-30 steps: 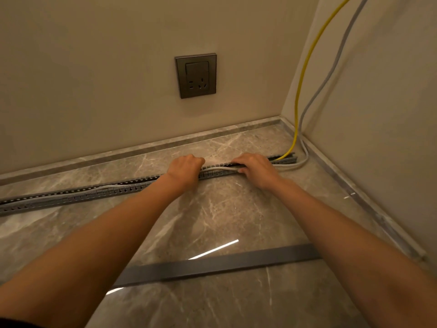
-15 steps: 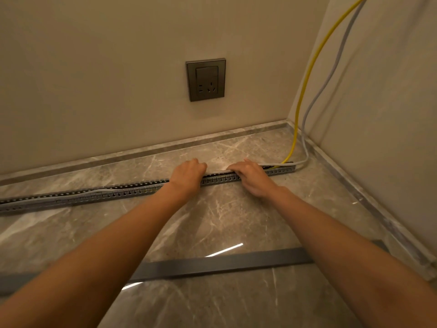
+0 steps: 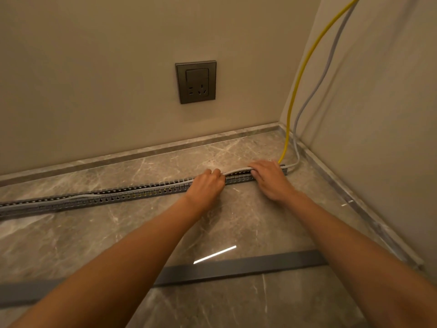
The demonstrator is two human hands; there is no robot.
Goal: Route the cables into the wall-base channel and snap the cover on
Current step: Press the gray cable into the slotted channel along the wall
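Your left hand (image 3: 206, 185) and right hand (image 3: 269, 179) have slid right along the channel (image 3: 118, 197) toward the corner; the right one now lies near its end, beside the yellow cable (image 3: 287, 138).

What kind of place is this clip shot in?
Probably an indoor room corner, seen at floor level: marble-look floor, two plain walls meeting, a wall socket, and skirting along the base.
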